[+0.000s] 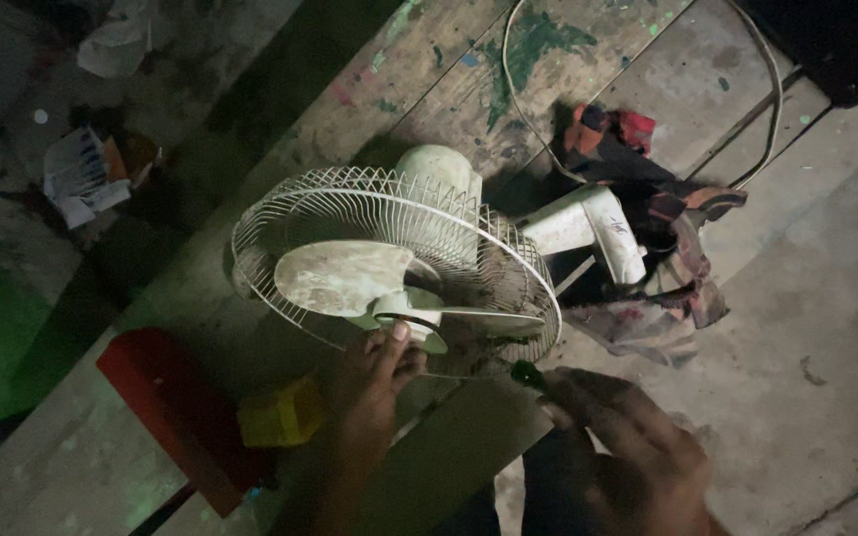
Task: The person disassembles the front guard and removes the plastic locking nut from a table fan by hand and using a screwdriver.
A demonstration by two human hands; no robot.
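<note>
Single head view, looking steeply down, close over wooden bench (449, 89) and hands' working area.
</note>
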